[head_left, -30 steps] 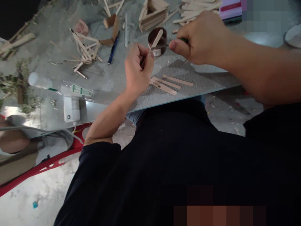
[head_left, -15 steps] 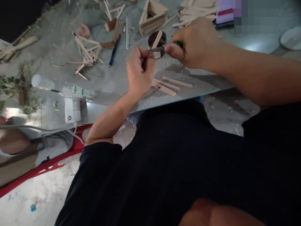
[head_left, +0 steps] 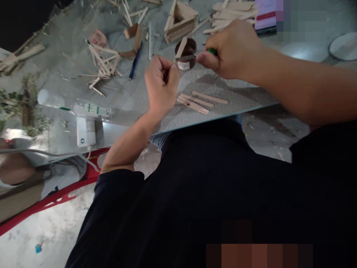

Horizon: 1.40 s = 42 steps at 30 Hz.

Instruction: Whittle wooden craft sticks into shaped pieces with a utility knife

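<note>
Pinched between the thumb and fingers of my left hand is a wooden craft stick, tilted up and away from me. My right hand is closed around the green handle of a knife. Its thin blade points left and lies against or across the stick just above my left fingertips; exact contact is too small to tell. Behind the blade stands a small dark brown jar with a white label. Several loose craft sticks lie on the table below my hands.
A triangular stack of sticks and a stick pile lie at the back. Leftward are a blue pen, a tangled stick structure, a plastic bottle and a white power bank. The glass table edge is near my lap.
My left hand has shifted slightly left with the craft stick, which now leans in front of the jar's left side. My right hand and the knife have hardly moved.
</note>
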Tool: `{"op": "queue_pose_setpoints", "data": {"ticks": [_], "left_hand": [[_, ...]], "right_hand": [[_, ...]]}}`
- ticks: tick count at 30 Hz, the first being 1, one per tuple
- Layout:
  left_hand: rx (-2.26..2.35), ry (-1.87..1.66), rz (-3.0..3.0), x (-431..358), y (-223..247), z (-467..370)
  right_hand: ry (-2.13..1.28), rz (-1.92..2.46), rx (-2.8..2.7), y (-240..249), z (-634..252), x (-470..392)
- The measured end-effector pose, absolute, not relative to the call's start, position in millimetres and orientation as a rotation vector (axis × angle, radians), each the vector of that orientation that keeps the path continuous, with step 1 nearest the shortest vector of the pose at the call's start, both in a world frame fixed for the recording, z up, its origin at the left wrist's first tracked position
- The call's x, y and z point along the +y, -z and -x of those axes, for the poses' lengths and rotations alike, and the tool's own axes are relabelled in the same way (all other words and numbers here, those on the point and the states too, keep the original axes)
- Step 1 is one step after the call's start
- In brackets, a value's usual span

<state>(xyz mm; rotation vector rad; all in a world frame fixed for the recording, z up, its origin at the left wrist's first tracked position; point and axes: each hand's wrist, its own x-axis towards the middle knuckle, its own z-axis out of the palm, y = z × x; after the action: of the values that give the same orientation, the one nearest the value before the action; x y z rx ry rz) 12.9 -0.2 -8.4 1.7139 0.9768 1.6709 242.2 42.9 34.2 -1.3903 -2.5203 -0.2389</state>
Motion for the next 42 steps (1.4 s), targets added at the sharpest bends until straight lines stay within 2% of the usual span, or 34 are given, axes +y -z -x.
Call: {"op": "queue_pose_setpoints", "data": {"ticks": [11, 17, 25, 42], "left_hand": [[1.047, -1.522, -1.53, -5.2, -3.9, -12.0], [1.036, -1.686, -1.669, 0.0, 0.7, -18.8], [1.095, -1.697, -1.79, -13.7, 0.3, -19.3], [0.954, -1.7, -1.814, -15.0, 6.9, -23.1]], "right_hand": [[0.219, 1.36, -2.535, -32.6, -232.2, 38.6], [0.282, 1.316, -2.545, -32.5, -239.9, 40.7], [0.08, 1.231, -2.505, -34.3, -240.2, 39.7], [-0.112, 1.162, -2.421, -29.0, -235.1, 39.8]]}}
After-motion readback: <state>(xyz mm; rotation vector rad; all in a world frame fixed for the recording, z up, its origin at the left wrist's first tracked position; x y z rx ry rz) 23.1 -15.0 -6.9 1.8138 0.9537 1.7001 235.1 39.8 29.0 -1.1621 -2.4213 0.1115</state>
